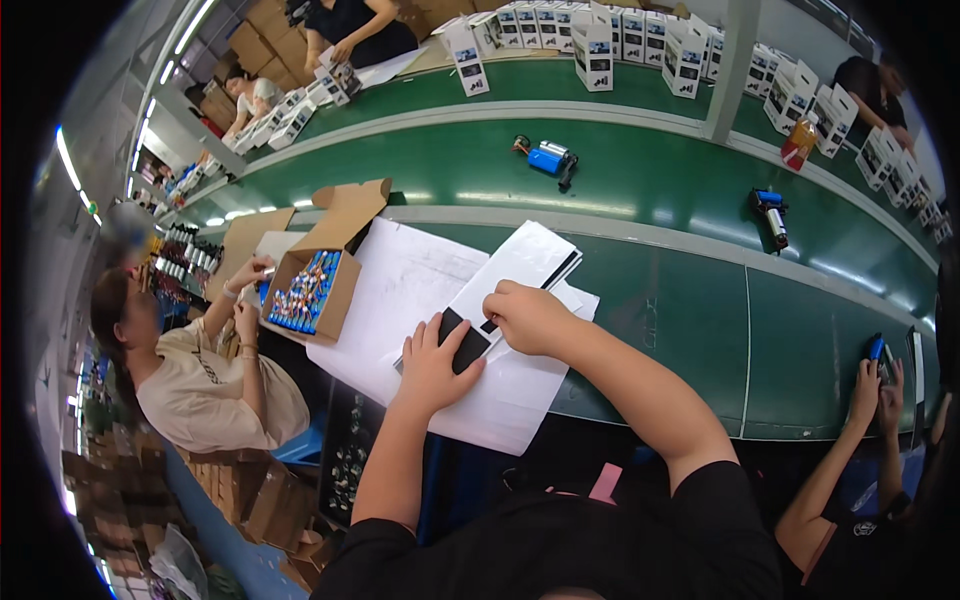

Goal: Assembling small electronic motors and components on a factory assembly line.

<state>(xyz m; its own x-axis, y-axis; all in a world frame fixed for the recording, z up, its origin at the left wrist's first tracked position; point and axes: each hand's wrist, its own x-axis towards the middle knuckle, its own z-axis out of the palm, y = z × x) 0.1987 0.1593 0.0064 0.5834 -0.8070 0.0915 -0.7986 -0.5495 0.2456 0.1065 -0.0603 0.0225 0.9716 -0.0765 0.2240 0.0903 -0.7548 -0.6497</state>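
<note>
- One green bench (pixel 690 350) runs beneath and beyond both hands, presumably so the work stays within easy reach.
- One large white sheet (pixel 385 285) lies under the hands, mostly left of them; we take it as a cover for the bench top.
- One open cardboard box (pixel 344 300) stands left of the left hand, flap folded back, likely for easy picking.
- One stack of white sheets (pixel 513 268) — leaves too close to count — reaches away from the hands.
- Two blue-and-silver devices lie beyond the right hand: a nearer-left one (pixel 548 157) and one farther right (pixel 769 215).
- Two hands: the left (pixel 430 368) is spread flat, perhaps to steady; the right (pixel 537 317) is curled, fingertips hidden, so we cannot tell what it grips.
- One black pad (pixel 472 350) sits under the left fingers, beside the right hand.
- Many blue packs (pixel 305 290) fill the box, uncountable here.
</note>
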